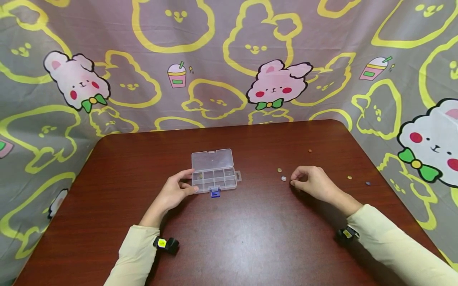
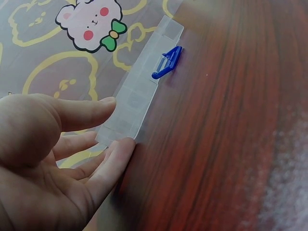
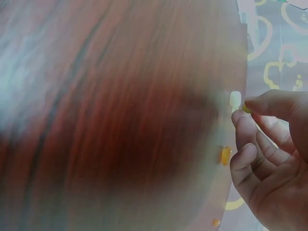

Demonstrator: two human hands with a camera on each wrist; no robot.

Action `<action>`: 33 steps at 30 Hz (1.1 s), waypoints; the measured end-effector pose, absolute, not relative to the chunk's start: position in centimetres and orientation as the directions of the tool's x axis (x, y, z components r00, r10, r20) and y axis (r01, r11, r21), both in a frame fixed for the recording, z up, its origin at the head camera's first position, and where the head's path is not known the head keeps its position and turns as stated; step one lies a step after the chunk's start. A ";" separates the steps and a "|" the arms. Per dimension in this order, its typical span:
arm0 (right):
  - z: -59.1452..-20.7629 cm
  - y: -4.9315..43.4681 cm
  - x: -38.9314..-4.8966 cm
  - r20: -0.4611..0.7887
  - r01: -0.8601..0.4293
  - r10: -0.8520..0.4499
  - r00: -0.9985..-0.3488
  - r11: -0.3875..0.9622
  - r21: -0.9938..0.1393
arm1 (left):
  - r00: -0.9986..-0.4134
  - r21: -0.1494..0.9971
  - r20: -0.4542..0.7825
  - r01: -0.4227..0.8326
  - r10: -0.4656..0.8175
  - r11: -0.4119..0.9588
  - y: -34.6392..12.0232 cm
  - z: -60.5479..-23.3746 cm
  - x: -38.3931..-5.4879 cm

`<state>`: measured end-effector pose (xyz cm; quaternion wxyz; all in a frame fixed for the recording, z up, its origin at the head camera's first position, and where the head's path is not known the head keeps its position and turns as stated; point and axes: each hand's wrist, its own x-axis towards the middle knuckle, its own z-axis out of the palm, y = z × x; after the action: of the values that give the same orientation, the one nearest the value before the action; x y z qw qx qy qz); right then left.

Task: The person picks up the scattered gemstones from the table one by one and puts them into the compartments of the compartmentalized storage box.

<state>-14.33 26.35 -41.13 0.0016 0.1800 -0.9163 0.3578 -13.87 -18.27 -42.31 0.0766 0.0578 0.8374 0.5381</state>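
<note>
A clear plastic compartment box (image 1: 214,184) lies on the table with its lid (image 1: 212,159) folded back and its blue latch (image 1: 215,193) hanging at the front. My left hand (image 1: 174,190) holds the box by its left end, thumb at the front corner; in the left wrist view the fingers (image 2: 122,144) touch its edge. A small yellowish piece (image 1: 200,175) sits in the back left compartment. Over the table to the right, my right hand (image 1: 313,182) pinches a small yellow stone (image 3: 246,108) between thumb and forefinger. Beside those fingertips lies a whitish stone (image 1: 284,178).
A yellowish stone (image 1: 279,170) lies just behind the whitish one. Farther right are an orange-brown stone (image 1: 309,151), a yellow stone (image 1: 349,177) and a blue stone (image 1: 367,183). A patterned curtain (image 1: 214,99) hangs behind the brown table (image 1: 229,246).
</note>
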 end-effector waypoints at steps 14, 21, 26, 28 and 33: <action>-40.9 23.9 -14.8 0.133 -0.356 -0.377 -0.917 0.619 -0.700 | -0.983 0.911 -0.062 0.015 0.173 0.413 -18.3 -42.4 -13.9; -40.8 22.4 -15.2 0.130 -0.363 -0.391 -0.911 0.614 -0.701 | -0.985 0.918 -0.052 0.019 0.167 0.396 -18.2 -42.2 -13.7; -40.5 21.5 -15.5 0.130 -0.364 -0.398 -0.908 0.597 -0.715 | -0.985 0.917 -0.046 0.025 0.167 0.398 -18.2 -42.3 -13.7; -40.4 21.0 -15.5 0.126 -0.360 -0.404 -0.906 0.581 -0.730 | -0.985 0.913 -0.046 0.026 0.167 0.406 -18.2 -42.4 -13.7; -40.4 19.9 -15.7 0.110 -0.343 -0.413 -0.904 0.548 -0.763 | -0.985 0.912 -0.056 0.016 0.163 0.410 -18.2 -42.4 -13.8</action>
<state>-15.68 19.86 -40.42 -0.0413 0.2149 -0.8789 0.4238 -13.78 -18.19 -42.38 0.0678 0.0533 0.8370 0.5404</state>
